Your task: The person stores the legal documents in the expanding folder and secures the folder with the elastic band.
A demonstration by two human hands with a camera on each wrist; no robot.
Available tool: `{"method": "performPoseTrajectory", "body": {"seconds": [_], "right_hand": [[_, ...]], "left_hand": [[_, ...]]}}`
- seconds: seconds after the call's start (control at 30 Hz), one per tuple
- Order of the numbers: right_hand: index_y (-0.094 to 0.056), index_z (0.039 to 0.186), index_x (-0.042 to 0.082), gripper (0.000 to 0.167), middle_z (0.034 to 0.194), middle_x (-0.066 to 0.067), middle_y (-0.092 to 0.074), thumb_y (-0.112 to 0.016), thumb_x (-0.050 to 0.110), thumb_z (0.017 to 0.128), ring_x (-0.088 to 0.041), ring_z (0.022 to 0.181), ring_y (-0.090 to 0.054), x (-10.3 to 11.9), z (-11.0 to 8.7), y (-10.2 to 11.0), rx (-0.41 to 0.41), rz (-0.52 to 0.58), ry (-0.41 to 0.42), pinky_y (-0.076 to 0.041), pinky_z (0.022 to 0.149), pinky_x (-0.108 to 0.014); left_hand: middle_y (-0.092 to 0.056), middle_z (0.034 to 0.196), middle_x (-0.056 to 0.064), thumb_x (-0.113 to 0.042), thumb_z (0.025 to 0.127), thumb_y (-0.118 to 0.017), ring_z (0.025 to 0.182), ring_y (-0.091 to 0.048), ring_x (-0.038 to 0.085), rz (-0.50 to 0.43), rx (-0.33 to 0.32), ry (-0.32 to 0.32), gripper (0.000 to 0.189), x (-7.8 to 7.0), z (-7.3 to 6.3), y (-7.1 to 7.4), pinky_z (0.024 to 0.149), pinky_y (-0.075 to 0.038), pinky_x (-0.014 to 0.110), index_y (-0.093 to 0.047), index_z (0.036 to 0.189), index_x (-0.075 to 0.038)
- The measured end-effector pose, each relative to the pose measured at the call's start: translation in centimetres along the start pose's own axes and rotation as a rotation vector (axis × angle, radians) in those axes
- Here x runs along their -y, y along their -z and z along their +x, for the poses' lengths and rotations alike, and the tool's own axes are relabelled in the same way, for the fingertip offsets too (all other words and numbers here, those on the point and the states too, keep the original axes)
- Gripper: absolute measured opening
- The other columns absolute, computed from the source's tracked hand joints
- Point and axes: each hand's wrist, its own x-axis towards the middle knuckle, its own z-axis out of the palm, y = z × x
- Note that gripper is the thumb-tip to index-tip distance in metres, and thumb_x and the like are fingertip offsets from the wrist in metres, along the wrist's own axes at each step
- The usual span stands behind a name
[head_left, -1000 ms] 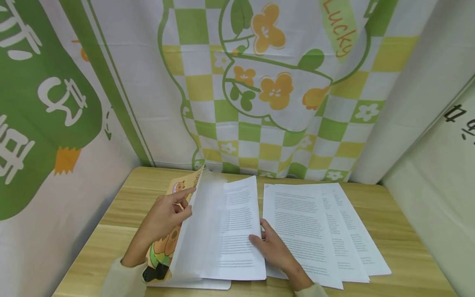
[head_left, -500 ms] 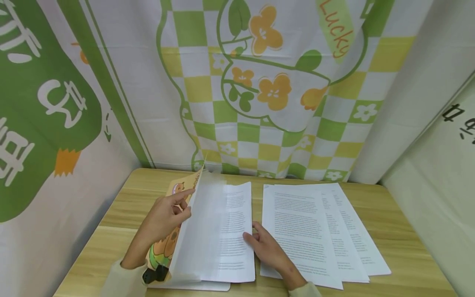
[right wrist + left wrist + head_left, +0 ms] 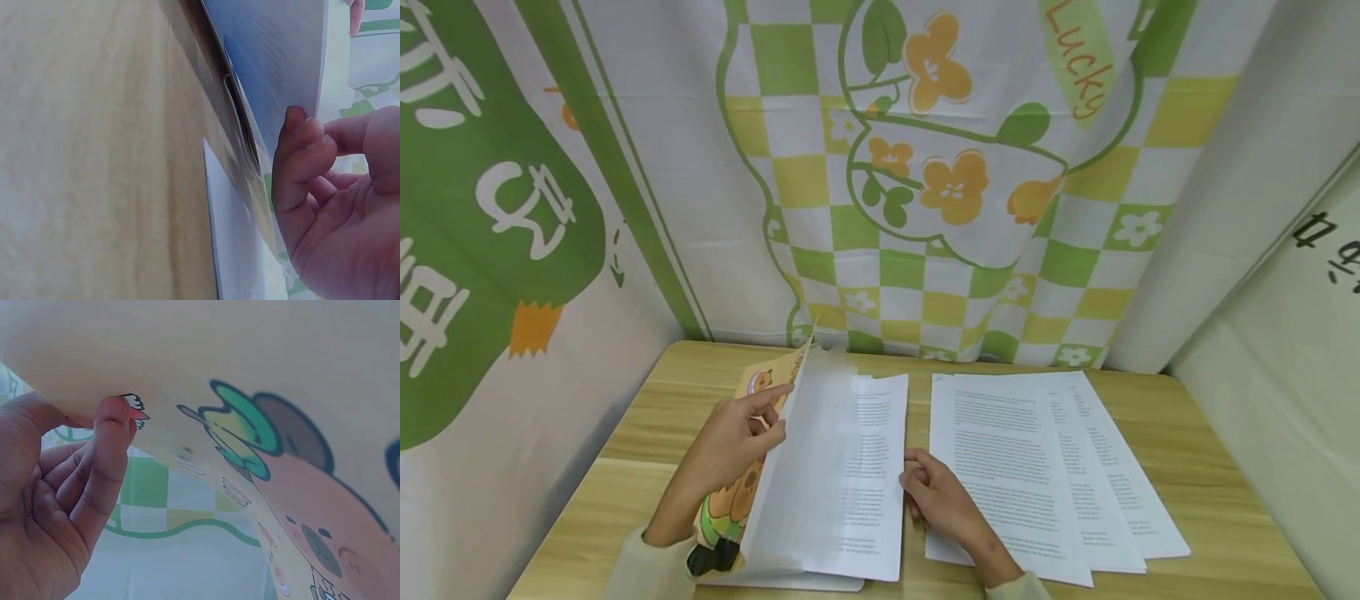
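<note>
My left hand [image 3: 737,437] holds up the cartoon-printed cover [image 3: 741,500] of a folder at its edge, thumb and fingers pinching it in the left wrist view. The cover's animal picture [image 3: 325,512] faces that camera. Inside the raised cover is a cloudy translucent sleeve [image 3: 812,467]. A stack of printed sheets [image 3: 880,467] lies partly beneath that sleeve, its right side sticking out. My right hand [image 3: 943,500] is at the stack's right edge, fingers curled. In the right wrist view its fingertips [image 3: 295,119] grip the edge of the sheets [image 3: 281,56].
Several more printed sheets [image 3: 1007,467] lie fanned out on the right half of the wooden table [image 3: 1195,467]. A patterned curtain [image 3: 902,292] hangs behind the table's back edge, with fabric walls at both sides.
The right hand has moved the stack of sheets left, further under the sleeve, and its near edge has come slightly toward me. The left hand and the raised cover have stayed nearly still.
</note>
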Motion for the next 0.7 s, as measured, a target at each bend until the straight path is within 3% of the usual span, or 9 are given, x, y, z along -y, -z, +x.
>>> {"method": "performPoseTrajectory", "body": {"seconds": [0.4,0.7], "right_hand": [[-0.047,0.143,-0.003,0.042,0.071,-0.006,-0.059,-0.056,0.013,0.105,-0.018,0.059,-0.056,-0.2,0.4,-0.1,0.019,-0.069,0.055,-0.040,0.050,-0.023],[-0.050,0.141,-0.001,0.040,0.073,-0.004,-0.062,-0.057,0.011,0.104,-0.016,0.060,-0.056,0.1,1.1,-0.8,0.043,-0.047,0.069,-0.039,0.050,-0.021]], "left_hand": [[-0.063,0.078,-0.003,0.001,0.093,-0.062,0.044,-0.049,0.007,0.001,0.004,-0.012,0.047,-0.2,0.1,-0.1,0.038,-0.033,0.022,-0.060,0.140,0.003],[-0.062,0.077,-0.003,0.000,0.094,-0.063,0.045,-0.049,0.007,-0.001,0.026,-0.003,0.047,-0.3,0.1,-0.2,0.038,-0.033,0.022,-0.060,0.142,-0.001]]}}
